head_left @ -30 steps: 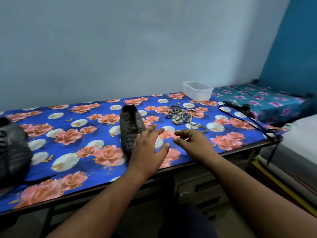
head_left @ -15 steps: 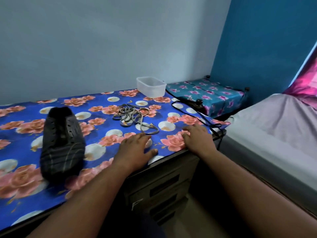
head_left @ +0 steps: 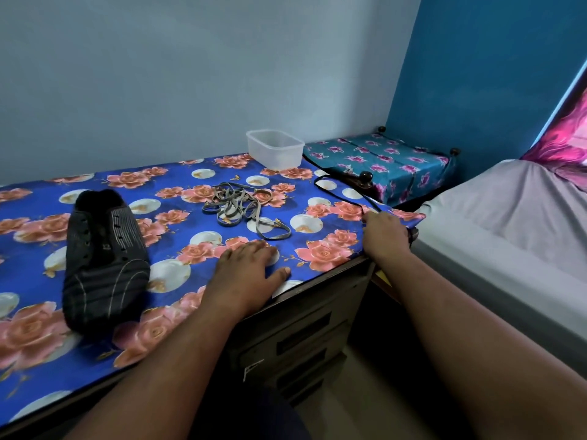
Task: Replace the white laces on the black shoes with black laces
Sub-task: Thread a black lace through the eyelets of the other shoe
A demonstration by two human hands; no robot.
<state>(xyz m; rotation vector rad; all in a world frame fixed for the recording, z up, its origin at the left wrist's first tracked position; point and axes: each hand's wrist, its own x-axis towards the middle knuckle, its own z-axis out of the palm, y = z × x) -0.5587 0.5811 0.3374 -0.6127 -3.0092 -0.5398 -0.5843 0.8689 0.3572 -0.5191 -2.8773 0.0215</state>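
Note:
A black shoe (head_left: 104, 258) with no lace in its eyelets lies on the flowered blue table cover (head_left: 178, 223), toe toward me. A tangled pile of pale grey-white laces (head_left: 241, 208) lies in the middle of the table. A black lace (head_left: 340, 192) loops across the table's right end. My right hand (head_left: 386, 233) sits at the right corner, fingers curled around that black lace. My left hand (head_left: 247, 274) rests flat on the cover near the front edge, holding nothing.
An empty clear plastic tub (head_left: 274, 149) stands at the back of the table. A lower stand with a teal flowered cover (head_left: 381, 160) is beyond the right end. A bed with a grey sheet (head_left: 508, 217) is at the right. Drawers (head_left: 298, 344) sit under the table.
My view swung right, so the shoe now lies at the left. My right hand reached to the table's right corner and closed on the black lace. My left hand settled flat on the cover.

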